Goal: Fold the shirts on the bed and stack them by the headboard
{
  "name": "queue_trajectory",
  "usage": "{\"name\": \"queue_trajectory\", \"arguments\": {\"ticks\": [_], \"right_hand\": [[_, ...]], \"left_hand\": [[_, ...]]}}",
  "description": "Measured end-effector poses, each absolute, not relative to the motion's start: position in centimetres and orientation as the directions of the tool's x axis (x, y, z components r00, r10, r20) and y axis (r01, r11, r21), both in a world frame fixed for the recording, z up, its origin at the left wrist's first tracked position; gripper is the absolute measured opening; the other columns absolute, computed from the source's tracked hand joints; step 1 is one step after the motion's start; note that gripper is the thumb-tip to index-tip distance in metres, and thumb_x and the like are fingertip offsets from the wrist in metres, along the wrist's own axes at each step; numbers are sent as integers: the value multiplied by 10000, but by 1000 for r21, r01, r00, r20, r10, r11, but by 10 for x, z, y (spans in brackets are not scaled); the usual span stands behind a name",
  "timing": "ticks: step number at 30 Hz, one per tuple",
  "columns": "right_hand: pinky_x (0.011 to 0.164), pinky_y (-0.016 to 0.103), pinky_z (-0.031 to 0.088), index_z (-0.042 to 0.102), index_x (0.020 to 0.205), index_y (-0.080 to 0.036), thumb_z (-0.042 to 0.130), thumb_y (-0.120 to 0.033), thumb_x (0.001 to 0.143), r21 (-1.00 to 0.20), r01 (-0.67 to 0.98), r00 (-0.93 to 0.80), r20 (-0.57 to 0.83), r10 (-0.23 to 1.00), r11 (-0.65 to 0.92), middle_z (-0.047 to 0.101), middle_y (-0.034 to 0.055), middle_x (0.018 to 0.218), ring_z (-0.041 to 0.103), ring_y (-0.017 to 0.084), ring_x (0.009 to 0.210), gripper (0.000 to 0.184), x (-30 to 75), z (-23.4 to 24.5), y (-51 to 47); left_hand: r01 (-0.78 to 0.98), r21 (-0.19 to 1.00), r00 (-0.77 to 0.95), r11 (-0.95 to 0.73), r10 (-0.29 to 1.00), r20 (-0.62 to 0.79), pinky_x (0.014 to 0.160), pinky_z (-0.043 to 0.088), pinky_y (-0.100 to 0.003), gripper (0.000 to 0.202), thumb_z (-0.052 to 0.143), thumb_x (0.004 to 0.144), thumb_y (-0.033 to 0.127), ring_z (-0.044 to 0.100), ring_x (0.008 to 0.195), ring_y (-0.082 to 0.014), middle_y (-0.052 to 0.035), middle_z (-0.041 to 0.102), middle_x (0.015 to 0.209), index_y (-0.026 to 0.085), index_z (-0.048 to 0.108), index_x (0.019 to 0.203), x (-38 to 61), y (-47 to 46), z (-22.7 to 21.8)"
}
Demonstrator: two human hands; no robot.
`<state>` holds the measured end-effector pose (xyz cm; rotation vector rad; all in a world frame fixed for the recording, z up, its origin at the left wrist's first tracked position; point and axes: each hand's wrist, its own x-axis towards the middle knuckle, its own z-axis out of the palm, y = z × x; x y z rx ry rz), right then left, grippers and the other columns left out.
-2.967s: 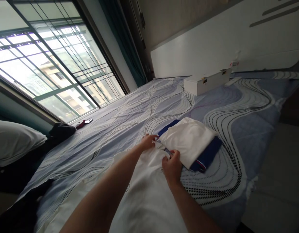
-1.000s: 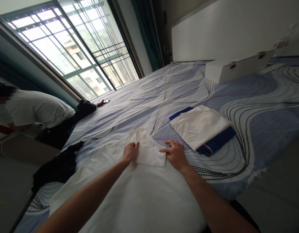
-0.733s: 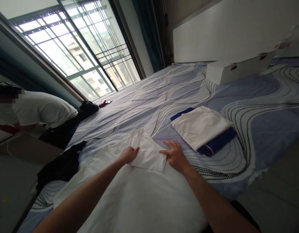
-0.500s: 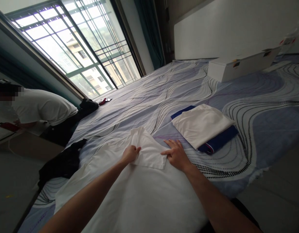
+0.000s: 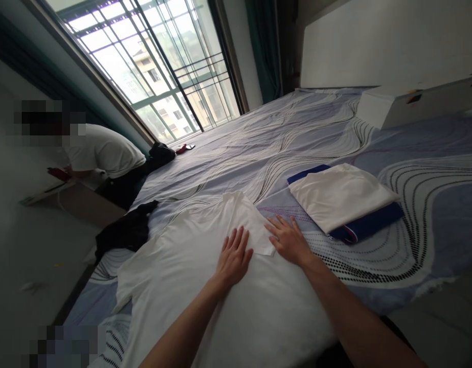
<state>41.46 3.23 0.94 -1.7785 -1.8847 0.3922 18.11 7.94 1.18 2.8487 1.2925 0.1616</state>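
A white T-shirt [image 5: 174,271] lies spread on the bed in front of me, its right sleeve folded inward over the body. My left hand [image 5: 234,255] rests flat on the shirt beside that folded sleeve, fingers stretched out. At the shirt's right edge, my right hand [image 5: 289,239] is spread with its fingertips on the sleeve. Neither hand grips the cloth. To the right of my right hand sits a folded cream garment [image 5: 343,197] on top of a folded dark blue garment [image 5: 374,223].
The bed [image 5: 251,148] has a wavy patterned sheet. A white box [image 5: 389,107] stands at the back right. Black clothing [image 5: 128,227] lies at the left edge, near a person in a white shirt [image 5: 109,151] holding a red object. A barred window [image 5: 159,66] is behind.
My left hand has let go of the sleeve cloth and now lies flat on the shirt. My right hand's fingers have spread from pointing. The view has turned left.
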Motion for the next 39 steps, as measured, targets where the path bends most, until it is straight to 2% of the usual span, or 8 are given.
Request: {"name": "queue_trajectory", "arguments": {"ticks": [12,19,23,26,29,32,35,39], "right_hand": [[1209,611,166,533,1439,-329,429,-263,971,-402,911,-3,215,977,92,454,-8,1558,336,261,1469,484,414,-8,34],[1192,590,231,565,1413,-331,408,-283,964,-321,945,21,270,963,69,490,3,1530,388,260,1442,477,414,-24,37],[1179,560,276,598,1384,-313,421,-288,944,-297,953,24,281,959,63,530,14,1499,419,256,1423,475,415,-27,39],[1166,544,310,615,1370,-302,419,-304,936,-290,955,30,291,956,58,551,14,1480,436,257,1409,476,416,-26,40],[1162,523,323,620,1367,-295,415,-312,933,-280,957,16,294,956,70,556,16,1476,447,252,1401,480,418,-27,41],[1158,506,327,612,1375,-300,413,-313,933,-271,960,8,286,958,73,554,16,1478,449,244,1399,485,419,-27,42],[1155,502,323,606,1380,-297,410,-305,930,-261,964,14,272,962,60,546,14,1486,445,242,1400,491,418,-23,41],[1157,486,318,607,1381,-279,401,-289,935,-260,965,30,250,968,37,539,14,1493,434,232,1402,491,412,-14,38]], "left_hand": [[995,-30,-89,91,995,45,1201,219,-555,615,262,1005,449,226,1525,-318,-110,267,1657,200,329,1564,-65,71,22],[840,271,-512,470,851,113,1199,251,-464,730,312,939,551,328,1476,-327,-220,419,1558,54,466,1450,-164,65,34],[736,379,-629,561,773,77,1060,381,-594,736,344,892,655,483,1333,-444,-279,556,1408,93,633,1269,-168,105,42],[691,454,-641,562,767,25,951,479,-513,508,571,812,563,595,1203,-428,-249,674,1242,144,727,1054,-169,139,49],[643,513,-664,569,748,2,878,519,-397,354,507,875,388,674,1095,-337,-207,727,1142,147,712,1034,-174,156,51],[603,531,-700,595,714,-5,856,528,-412,456,442,911,409,680,1089,-351,-251,708,1162,78,653,1143,-182,154,47],[630,525,-657,572,754,-32,864,531,-437,528,646,772,493,674,1084,-398,-276,715,1117,56,672,1068,-186,149,44],[665,536,-597,520,802,-37,873,534,-447,300,702,703,365,685,1055,-396,-224,748,1035,122,710,877,-183,151,47]]}}
